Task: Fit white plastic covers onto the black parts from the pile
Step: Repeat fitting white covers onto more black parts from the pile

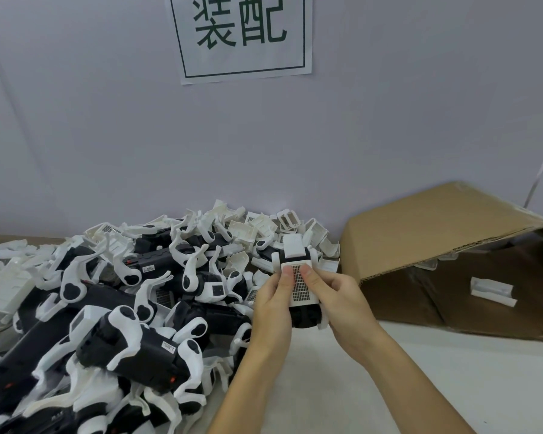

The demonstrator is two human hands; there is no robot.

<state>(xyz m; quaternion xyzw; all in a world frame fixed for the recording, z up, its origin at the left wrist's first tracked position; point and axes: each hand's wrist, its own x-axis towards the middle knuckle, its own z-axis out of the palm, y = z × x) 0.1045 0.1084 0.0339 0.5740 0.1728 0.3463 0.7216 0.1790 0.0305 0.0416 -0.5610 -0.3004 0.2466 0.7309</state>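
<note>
A pile (113, 308) of glossy black parts and matte white covers is sprawling across the left half of the desk (452, 386), running out of view at the left and bottom edges. The black bodies are blocky and smooth, some carrying small printed labels too small to read; the white pieces clipped over them are curving into thin, hooked arms with rounded pads. Toward the back of the heap, loose white covers are lying in a jumble, boxy and open-sided, a few showing fine grid vents.

Above the desk's pale surface, the left hand (271, 303) is clamping its grip on the left side of one black part (306, 317), thumb pressing on the white cover (298, 277) seated over it. The cover is rectangular, with a perforated mesh panel and a plain raised block at its far end. Most of the black part is hidden behind the fingers. The right hand (334, 296) is clamping the right side, thumb likewise on the mesh.

At the right, a corrugated cardboard box (436, 245) is lying tipped open, one white piece (492, 291) inside; its interior is dim.
</note>
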